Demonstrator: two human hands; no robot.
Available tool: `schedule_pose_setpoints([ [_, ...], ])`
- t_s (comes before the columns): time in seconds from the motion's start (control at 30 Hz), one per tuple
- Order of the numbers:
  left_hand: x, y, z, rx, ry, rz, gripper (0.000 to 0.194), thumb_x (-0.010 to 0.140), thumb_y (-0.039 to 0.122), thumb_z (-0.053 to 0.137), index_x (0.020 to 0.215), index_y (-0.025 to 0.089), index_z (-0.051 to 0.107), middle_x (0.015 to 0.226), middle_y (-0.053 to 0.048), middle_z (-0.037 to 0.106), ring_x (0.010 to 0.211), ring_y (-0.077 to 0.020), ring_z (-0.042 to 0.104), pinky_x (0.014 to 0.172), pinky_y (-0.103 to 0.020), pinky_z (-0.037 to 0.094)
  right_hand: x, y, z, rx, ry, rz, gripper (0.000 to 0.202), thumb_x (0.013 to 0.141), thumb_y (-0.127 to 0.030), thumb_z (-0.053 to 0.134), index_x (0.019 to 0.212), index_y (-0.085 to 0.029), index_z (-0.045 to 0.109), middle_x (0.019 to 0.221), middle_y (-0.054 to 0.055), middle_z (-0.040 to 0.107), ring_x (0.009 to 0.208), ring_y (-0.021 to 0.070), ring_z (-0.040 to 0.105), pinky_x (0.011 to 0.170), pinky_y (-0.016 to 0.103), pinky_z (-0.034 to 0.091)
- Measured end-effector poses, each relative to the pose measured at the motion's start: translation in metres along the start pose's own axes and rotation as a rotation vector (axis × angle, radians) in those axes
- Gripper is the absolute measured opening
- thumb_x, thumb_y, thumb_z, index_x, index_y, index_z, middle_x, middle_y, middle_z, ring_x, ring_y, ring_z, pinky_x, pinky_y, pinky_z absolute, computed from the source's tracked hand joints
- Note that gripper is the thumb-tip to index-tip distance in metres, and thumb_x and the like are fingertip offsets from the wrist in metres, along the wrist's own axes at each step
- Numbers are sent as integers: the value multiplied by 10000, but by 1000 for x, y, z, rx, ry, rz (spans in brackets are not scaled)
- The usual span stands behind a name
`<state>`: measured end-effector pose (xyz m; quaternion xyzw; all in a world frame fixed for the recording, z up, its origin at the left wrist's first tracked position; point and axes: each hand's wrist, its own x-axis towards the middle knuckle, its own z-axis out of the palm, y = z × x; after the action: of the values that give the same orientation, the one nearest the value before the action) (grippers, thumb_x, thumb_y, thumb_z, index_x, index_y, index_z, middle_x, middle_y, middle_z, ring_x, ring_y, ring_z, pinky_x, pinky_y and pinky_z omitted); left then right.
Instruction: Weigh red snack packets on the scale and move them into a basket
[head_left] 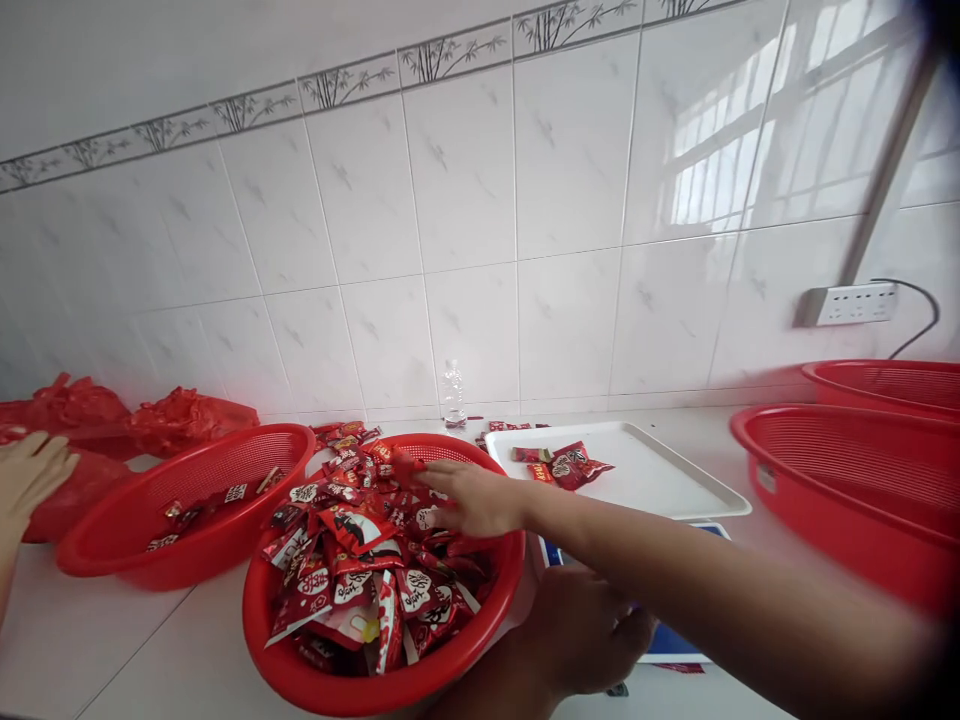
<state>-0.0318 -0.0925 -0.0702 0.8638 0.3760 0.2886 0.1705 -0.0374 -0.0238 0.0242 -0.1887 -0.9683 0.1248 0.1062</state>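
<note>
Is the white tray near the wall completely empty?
No, a few red packets lie on the white tray.

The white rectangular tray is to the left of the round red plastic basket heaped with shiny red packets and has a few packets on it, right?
Wrong side: in the head view, the white rectangular tray is to the right of the round red plastic basket heaped with shiny red packets. It does have a few packets on it.

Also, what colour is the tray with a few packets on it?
White tray, shown in the head view.
</note>
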Motion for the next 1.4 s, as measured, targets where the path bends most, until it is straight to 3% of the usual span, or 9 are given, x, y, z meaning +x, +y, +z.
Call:
schedule_pose_setpoints([
  [0.17, 0, 0, 4, -5, 128, 50, 264, 884, 317, 416, 884, 200, 653, 826, -17, 661, 768, -138, 596, 719, -228, 458, -44, 35, -43, 130, 358, 207, 552, 826, -469, 459, 1288, -167, 466, 1264, 112, 533, 1149, 262, 492, 966, 406, 382],
  [0.27, 0, 2, 3, 3, 140, 69, 247, 883, 302, 423, 876, 208, 652, 816, -10, 660, 741, -129, 594, 699, -219, 450, -66, 66, -52, 248, 427, 339, 426, 840, -467, 427, 1117, -204, 615, 1104, 58, 643, 1008, 229, 583, 889, 379, 443],
  [0.47, 2, 6, -2, 32, 129, 41, 214, 870, 280, 452, 808, 206, 643, 755, 0, 654, 716, -131, 589, 662, -213, 432, -88, 109, -40, 148, 218, 507, 359, 807, -412, 473, 1086, -259, 639, 969, 36, 676, 826, 203, 633, 738, 340, 502],
  [0.67, 5, 3, 1, 28, 123, 43, 188, 862, 260, 468, 785, 198, 628, 747, 3, 655, 724, -130, 586, 670, -210, 424, -93, 123, -30, 60, 175, 474, 406, 756, -385, 543, 1137, -265, 619, 1199, 84, 566, 1194, 281, 437, 969, 408, 360],
  [0.77, 5, 2, 3, 14, 124, 53, 187, 864, 251, 464, 790, 197, 627, 744, 4, 654, 721, -126, 581, 679, -209, 422, -98, 124, -31, 32, 139, 467, 389, 759, -364, 537, 1127, -271, 623, 1234, 83, 543, 1256, 298, 349, 1000, 447, 304],
  [0.87, 5, 2, 3, 17, 123, 44, 189, 862, 255, 466, 791, 195, 631, 753, -2, 653, 721, -127, 578, 659, -207, 419, -103, 123, -36, 12, 138, 478, 315, 792, -348, 486, 1028, -262, 676, 1162, 76, 590, 1208, 283, 403, 983, 419, 325],
  [1.0, 5, 3, 2, 10, 112, 29, 195, 865, 259, 462, 802, 200, 636, 760, -4, 655, 728, -130, 577, 664, -210, 418, -103, 116, -41, 8, 186, 510, 452, 824, -443, 420, 1195, -230, 567, 1231, 92, 539, 1179, 248, 436, 967, 362, 348],
  [1.23, 5, 1, 3, 21, 106, 5, 206, 876, 267, 445, 790, 203, 621, 754, 0, 643, 717, -125, 568, 652, -210, 405, -84, 102, -25, -18, 45, 438, 676, 719, -645, 477, 1330, -377, 364, 1461, 44, 255, 1346, 345, 84, 1006, 604, 104],
  [1.4, 6, -6, 10, 46, 120, 40, 216, 873, 264, 445, 753, 195, 611, 718, 3, 635, 685, -120, 560, 632, -212, 393, -87, 101, -32, 29, 4, 398, 622, 664, -662, 535, 1198, -342, 527, 1454, 31, 275, 1349, 355, -1, 999, 636, 37],
])
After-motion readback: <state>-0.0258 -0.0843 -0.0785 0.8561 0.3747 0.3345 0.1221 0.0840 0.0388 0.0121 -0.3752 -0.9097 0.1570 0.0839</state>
